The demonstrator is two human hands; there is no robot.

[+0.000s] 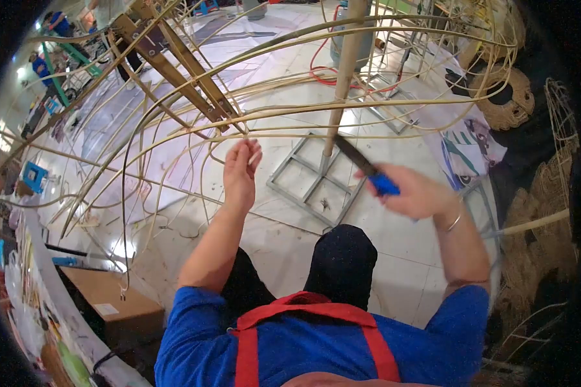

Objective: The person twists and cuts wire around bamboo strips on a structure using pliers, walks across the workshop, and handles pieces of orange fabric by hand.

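My left hand (pixel 241 169) is raised at the centre, its fingers closed in a pinch just below the long thin strips (pixel 290 113); what lies between the fingertips is too small to make out. In my right hand (pixel 412 191) is a dark-bladed tool with a blue handle (pixel 385 184), its blade (pixel 353 153) pointing up and left toward an upright pole (pixel 346 77). The blade tip is near the pole and the lower strips; whether it touches them is unclear.
A grey metal frame (pixel 311 188) stands on the floor under the pole. Wooden beams (pixel 181 64) slant down from the upper left. At lower left is a cardboard box (pixel 110 293). A round brown piece (pixel 520 97) lies at right. People (pixel 59 24) are far upper left.
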